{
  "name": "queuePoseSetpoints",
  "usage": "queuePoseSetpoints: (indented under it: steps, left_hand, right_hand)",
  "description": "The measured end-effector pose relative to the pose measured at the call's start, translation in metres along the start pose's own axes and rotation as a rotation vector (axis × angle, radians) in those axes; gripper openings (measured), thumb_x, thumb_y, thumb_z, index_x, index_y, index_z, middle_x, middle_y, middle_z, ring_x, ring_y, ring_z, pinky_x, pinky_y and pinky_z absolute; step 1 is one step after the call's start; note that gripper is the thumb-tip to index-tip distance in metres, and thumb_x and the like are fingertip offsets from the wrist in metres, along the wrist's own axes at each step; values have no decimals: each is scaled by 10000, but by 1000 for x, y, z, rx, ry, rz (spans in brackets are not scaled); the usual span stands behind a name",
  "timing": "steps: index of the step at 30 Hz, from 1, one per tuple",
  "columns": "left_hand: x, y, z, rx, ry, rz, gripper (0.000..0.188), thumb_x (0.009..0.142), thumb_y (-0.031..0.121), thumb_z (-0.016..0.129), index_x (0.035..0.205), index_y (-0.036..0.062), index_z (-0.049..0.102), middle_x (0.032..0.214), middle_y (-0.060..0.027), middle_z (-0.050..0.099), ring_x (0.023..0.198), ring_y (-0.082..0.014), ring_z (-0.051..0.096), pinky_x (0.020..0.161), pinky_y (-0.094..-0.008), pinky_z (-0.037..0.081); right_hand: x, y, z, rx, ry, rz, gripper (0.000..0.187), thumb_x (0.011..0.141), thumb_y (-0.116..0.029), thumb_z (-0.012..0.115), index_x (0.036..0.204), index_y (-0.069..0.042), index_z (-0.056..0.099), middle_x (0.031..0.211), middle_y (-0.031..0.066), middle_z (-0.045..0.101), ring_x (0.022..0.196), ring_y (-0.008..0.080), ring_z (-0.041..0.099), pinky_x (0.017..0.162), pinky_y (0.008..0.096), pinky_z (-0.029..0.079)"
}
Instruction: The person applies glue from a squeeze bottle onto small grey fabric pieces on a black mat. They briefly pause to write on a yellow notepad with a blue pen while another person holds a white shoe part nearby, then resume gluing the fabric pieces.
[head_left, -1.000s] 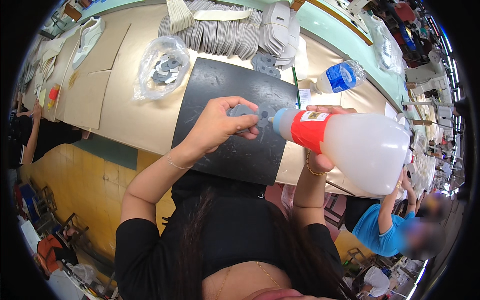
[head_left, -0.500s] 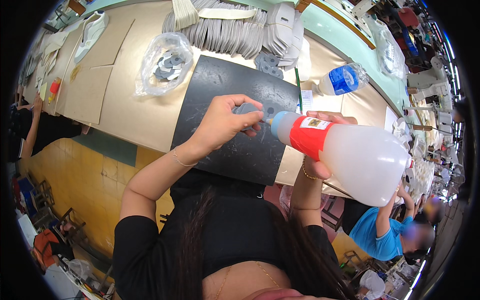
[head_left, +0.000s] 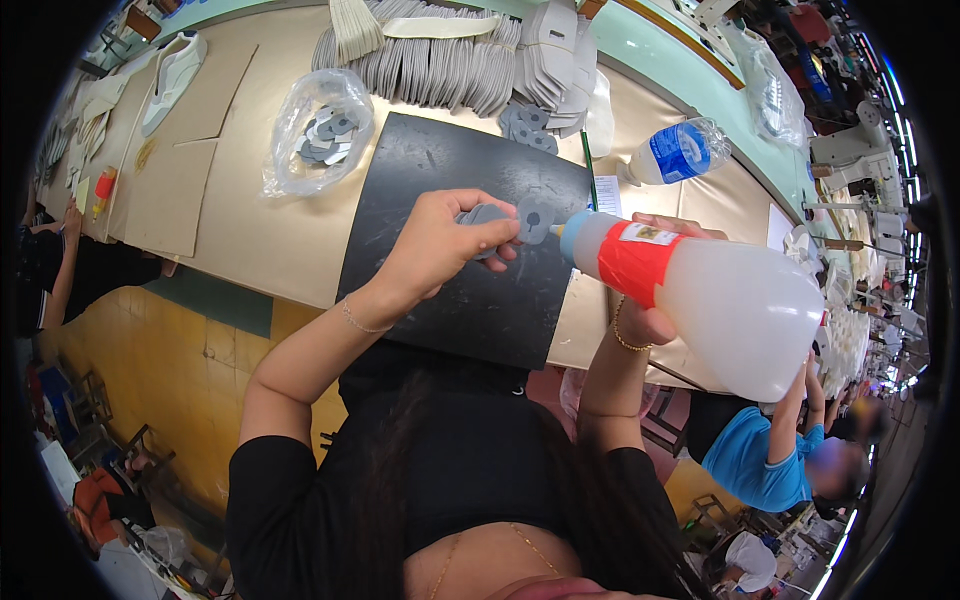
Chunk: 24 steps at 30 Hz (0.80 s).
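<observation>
The left hand [head_left: 440,243] pinches grey pieces [head_left: 480,215] over the black mat [head_left: 455,325]; the right hand [head_left: 648,322] is clasped around the bottle [head_left: 740,310] — its nozzle [head_left: 557,230] stands farther from the left fingertips [head_left: 508,229] than before.

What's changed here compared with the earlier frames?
The squeeze bottle, held in the right hand, has shifted rightward, its nozzle now farther from the left hand than half a second ago. Nothing was let go. The left hand still pinches gray cut pieces; the black mat and plastic bag stay put.
</observation>
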<state>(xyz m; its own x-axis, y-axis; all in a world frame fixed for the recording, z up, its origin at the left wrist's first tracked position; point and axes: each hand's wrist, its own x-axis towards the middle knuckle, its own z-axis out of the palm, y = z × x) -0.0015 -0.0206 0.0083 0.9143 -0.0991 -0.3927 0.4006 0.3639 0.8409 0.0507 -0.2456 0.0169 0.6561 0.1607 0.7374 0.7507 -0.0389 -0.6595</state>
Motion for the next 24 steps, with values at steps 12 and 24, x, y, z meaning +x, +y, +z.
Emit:
queuePoseSetpoints:
  steps: [12,24]
  left_hand:
    - [51,-10,-7,34,-1,38,245,854,83,653,1026,-84,602,877,-155,653,731,-183,645,622,-277,539]
    - [101,-24,-51,-227,25,-105,354,884,143,633,1175,-22,516,996,-127,624,885,-184,629,776,-288,543]
  right_hand:
    - [-19,13,-42,44,47,116,921,557,-556,856,1190,5,489,1086,129,564,925,294,627,819,407,537]
    - [-27,-2,-20,131,427,135,998,539,-599,844,1220,4,434,1084,129,543,845,288,633,754,444,575]
